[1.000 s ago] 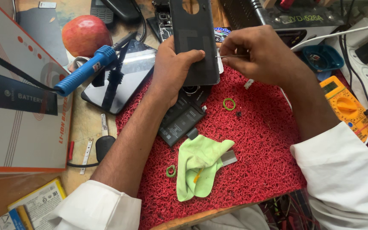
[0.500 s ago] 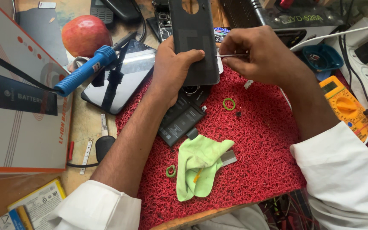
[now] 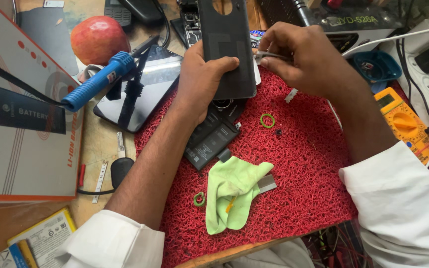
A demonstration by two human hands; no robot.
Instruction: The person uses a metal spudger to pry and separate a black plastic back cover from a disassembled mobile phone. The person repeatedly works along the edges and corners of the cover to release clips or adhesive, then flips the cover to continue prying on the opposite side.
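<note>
At nine o'clock a blue soldering iron (image 3: 98, 82) lies across a dark phone (image 3: 147, 92), then the left hand (image 3: 202, 79) grips the black phone back cover (image 3: 227, 47), cut off at twelve o'clock, while the right hand (image 3: 306, 57) pinches half-hidden metal tweezers (image 3: 270, 55) against its edge.

Dark grey phone cover (image 3: 227, 47), red looped mat (image 3: 299, 168), light green cloth (image 3: 232, 191), green rings (image 3: 267, 120), blue-handled soldering iron (image 3: 98, 82), yellow-orange meter (image 3: 403, 119), red apple (image 3: 99, 39), white sleeves (image 3: 403, 208)
</note>
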